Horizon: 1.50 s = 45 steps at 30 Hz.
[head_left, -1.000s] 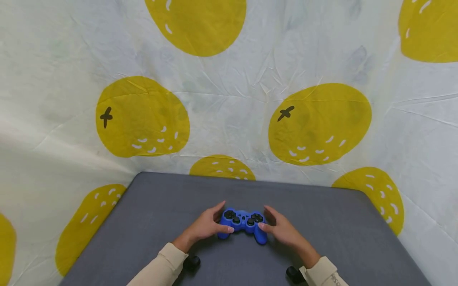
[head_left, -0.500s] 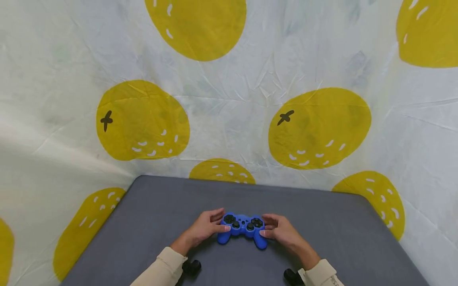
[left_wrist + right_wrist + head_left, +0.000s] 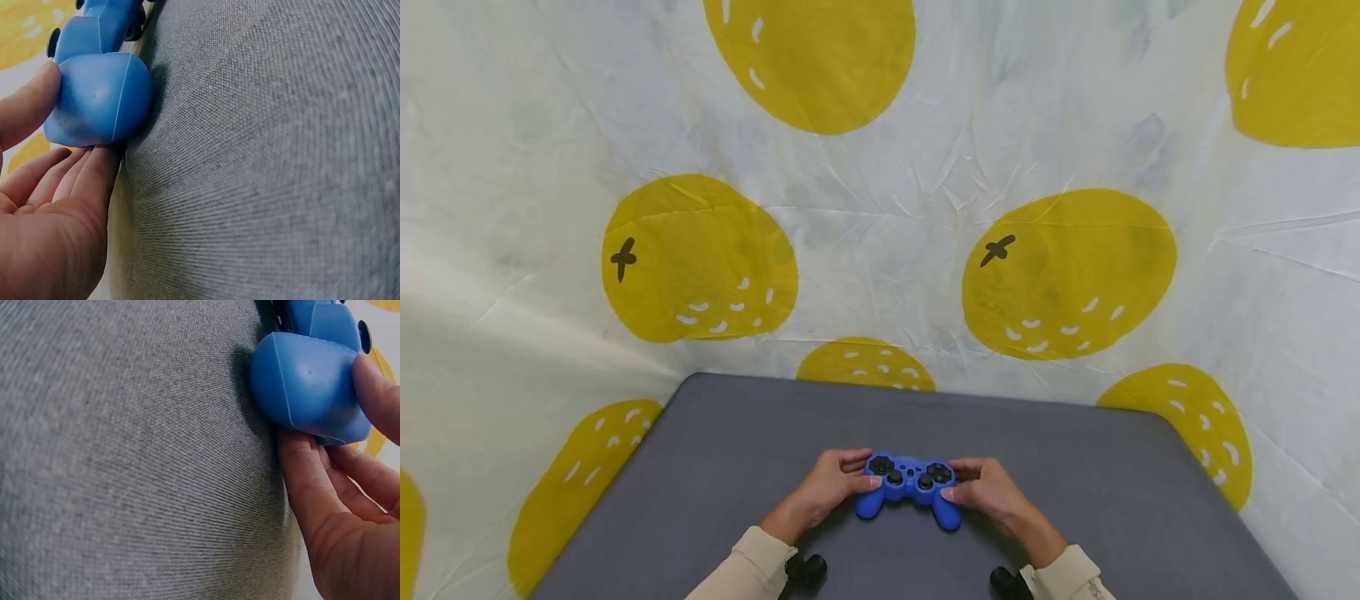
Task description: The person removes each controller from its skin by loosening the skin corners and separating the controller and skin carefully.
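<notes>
A blue game controller (image 3: 910, 483) with black buttons and thumbsticks lies on the grey table, its two grips pointing toward me. My left hand (image 3: 827, 485) holds its left end, thumb on the top face and the other fingers along the side. On the opposite end my right hand (image 3: 996, 493) does likewise, thumb over the right grip. In the left wrist view the fingertips reach in low against the blue controller (image 3: 94, 94), close over the cloth. From the right wrist, the fingers tuck beneath the controller's rounded grip (image 3: 312, 381); their tips are partly hidden.
Grey fabric covers the table (image 3: 760, 417), which has rounded back corners. A white curtain (image 3: 880, 267) printed with yellow fruit hangs behind it and along both sides. Black devices (image 3: 807, 572) sit at the wrists, below the beige sleeves (image 3: 751, 560).
Both hands have drawn in on the controller's ends, their raised fingers lowering along its sides and the thumbs settling on top. The whole head view has shifted slightly downward.
</notes>
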Motion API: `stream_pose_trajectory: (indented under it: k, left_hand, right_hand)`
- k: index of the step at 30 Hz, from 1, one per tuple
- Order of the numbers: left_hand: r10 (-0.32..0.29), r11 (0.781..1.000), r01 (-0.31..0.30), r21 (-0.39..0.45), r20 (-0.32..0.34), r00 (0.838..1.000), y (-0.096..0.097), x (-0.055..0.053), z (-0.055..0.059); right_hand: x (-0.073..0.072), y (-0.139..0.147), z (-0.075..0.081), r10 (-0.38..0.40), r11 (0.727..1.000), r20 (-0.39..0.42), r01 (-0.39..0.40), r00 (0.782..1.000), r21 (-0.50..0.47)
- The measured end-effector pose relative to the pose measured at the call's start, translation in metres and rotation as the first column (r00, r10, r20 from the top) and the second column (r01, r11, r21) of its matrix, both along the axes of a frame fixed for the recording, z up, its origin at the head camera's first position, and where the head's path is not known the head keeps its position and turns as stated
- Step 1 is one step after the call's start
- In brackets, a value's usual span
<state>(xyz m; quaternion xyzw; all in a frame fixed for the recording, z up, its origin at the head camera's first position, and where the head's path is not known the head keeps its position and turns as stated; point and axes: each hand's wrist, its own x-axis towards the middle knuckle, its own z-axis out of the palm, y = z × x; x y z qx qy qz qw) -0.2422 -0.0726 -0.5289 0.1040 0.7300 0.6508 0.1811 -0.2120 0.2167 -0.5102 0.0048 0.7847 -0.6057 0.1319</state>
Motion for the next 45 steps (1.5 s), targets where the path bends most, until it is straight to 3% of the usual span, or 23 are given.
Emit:
stream_pose_trajectory:
  k: [22, 45]
  left_hand:
    - [0.042, 0.998, -0.043, -0.051, -0.008, 0.999, 0.007, -0.003, 0.018]
    - [0.050, 0.999, -0.051, -0.001, -0.059, 0.997, 0.007, 0.002, 0.045]
  right_hand:
    - [-0.003, 0.004, 0.013, 0.008, 1.000, -0.023, -0.008, 1.000, -0.006]
    - [-0.008, 0.005, 0.040, -0.002, 0.998, -0.041, 0.004, 0.999, 0.055]
